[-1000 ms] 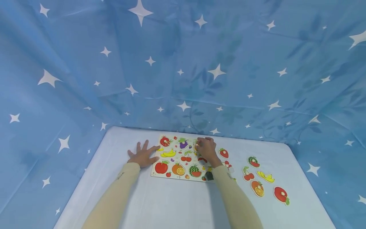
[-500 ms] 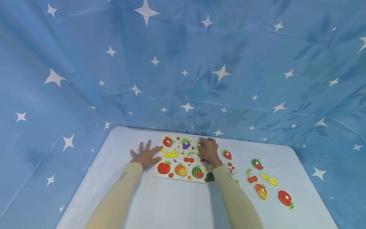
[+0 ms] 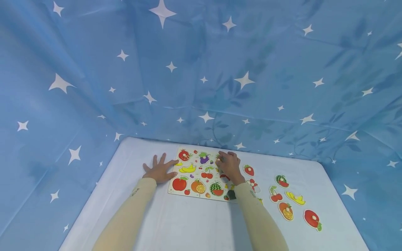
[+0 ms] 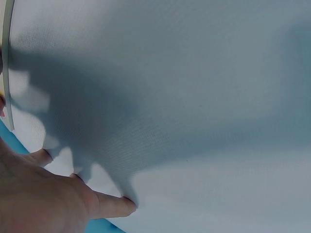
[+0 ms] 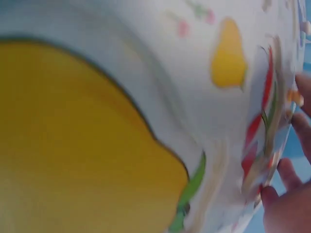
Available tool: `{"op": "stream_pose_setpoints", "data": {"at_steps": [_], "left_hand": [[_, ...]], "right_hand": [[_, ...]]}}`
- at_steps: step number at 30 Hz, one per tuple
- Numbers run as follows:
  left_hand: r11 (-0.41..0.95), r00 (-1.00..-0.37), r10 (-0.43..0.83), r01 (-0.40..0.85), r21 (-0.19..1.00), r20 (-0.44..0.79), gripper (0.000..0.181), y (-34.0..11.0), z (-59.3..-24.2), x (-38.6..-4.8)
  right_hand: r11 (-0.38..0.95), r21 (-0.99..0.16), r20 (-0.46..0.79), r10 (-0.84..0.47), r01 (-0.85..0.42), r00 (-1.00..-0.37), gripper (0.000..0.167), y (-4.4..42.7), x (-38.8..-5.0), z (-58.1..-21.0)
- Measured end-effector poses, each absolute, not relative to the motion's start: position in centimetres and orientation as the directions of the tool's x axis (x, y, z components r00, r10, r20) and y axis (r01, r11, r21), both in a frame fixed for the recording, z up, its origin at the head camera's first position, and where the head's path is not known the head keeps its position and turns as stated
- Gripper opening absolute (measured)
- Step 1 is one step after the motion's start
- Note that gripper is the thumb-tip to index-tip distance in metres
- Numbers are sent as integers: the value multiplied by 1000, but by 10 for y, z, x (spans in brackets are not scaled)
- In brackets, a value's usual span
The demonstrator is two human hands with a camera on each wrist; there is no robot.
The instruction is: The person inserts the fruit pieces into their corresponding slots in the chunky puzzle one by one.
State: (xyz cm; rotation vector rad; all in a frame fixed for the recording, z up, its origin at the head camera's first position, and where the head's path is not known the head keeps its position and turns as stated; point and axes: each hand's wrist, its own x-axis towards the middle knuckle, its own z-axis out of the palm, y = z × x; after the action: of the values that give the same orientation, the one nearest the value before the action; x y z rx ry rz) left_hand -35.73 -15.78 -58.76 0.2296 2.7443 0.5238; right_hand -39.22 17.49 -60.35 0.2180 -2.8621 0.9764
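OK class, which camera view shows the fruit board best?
The head view, because most of the fruit board shows, the right hand and sleeve covering some. Right wrist: a blurred close-up of part. Left wrist: only an edge.

The left hand [image 3: 159, 170] lies splayed while the right hand [image 3: 230, 166] pinches.

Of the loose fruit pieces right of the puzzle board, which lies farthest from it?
The red apple piece: rightmost and lowest in the head view. All the others lie nearer the puzzle board.
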Motion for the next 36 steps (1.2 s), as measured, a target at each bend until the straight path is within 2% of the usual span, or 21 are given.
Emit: {"op": "stream_pose_setpoints", "data": {"at_steps": [6,9,13,19,31,36], "left_hand": [[920,-927,225,102,378,-299,67,-158,-589,-361],[919,-928,229,107,378,-294,66,-157,-589,-361],[922,-927,231,111,372,-295,65,-157,-588,-360],[919,-925,239,117,378,-295,66,-160,-589,-359],[919,-920,251,128,374,-302,66,-162,-585,-354],[921,-921,253,135,366,-297,66,-158,-581,-354]], "right_hand": [[783,-600,-25,-224,-164,-974,77,191,-393,-593],[755,-625,-16,-263,-195,-965,87,202,-389,-582],[717,-663,17,-277,-218,-961,87,217,-383,-564],[692,-701,13,-232,-174,-973,86,245,-376,-546],[663,-743,-3,-147,-97,-989,84,296,-358,-539],[685,-727,-29,-86,-38,-996,89,310,-352,-539]]}}
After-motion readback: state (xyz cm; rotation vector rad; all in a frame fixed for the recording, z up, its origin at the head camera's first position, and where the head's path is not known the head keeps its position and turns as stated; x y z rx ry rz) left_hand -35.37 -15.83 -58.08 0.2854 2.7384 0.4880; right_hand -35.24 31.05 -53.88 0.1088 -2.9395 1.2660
